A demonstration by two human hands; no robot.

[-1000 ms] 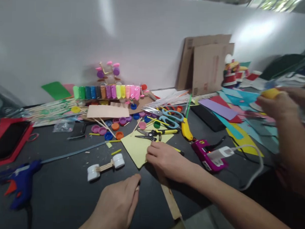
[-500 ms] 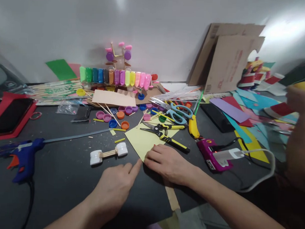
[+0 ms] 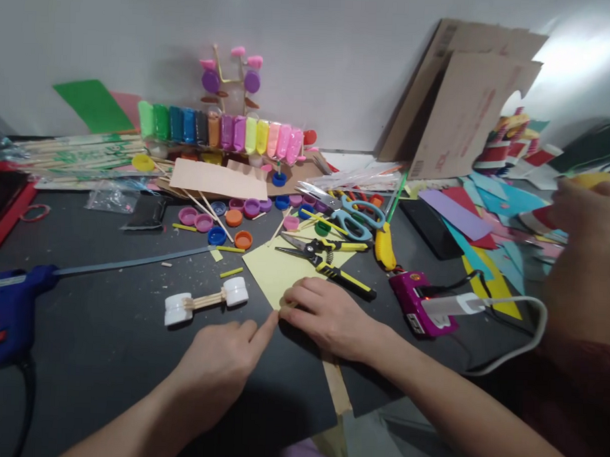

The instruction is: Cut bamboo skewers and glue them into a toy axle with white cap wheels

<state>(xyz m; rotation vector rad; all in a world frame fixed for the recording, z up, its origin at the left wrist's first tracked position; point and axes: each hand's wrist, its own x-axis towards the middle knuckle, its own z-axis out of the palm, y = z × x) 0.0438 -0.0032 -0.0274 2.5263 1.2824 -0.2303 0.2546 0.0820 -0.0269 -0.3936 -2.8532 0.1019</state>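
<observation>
A sheet of pale yellow paper [image 3: 263,267] lies on the dark table, with its near corner between my hands. My left hand [image 3: 223,359] reaches its index finger to that corner; the other fingers are curled and the thumb is hidden. My right hand [image 3: 326,316] has bent fingers closed at the paper's near edge, their tips almost meeting the left index finger. Black-and-yellow pliers [image 3: 341,275] rest on the sheet with jaws apart. Left of the paper is a piece made of white bottle caps joined by wooden sticks [image 3: 207,301].
A blue glue gun [image 3: 12,311] lies at left. Blue-handled scissors [image 3: 355,220], a yellow cutter [image 3: 384,248] and a purple power adapter [image 3: 420,302] lie beyond or right of the paper. Coloured clay packs [image 3: 213,128] stand behind. Another person's hand [image 3: 586,211] is at far right.
The view has shifted, so most things sit slightly further left in the picture. Both hands remain at the paper's corner. The other person's hand at right has moved.
</observation>
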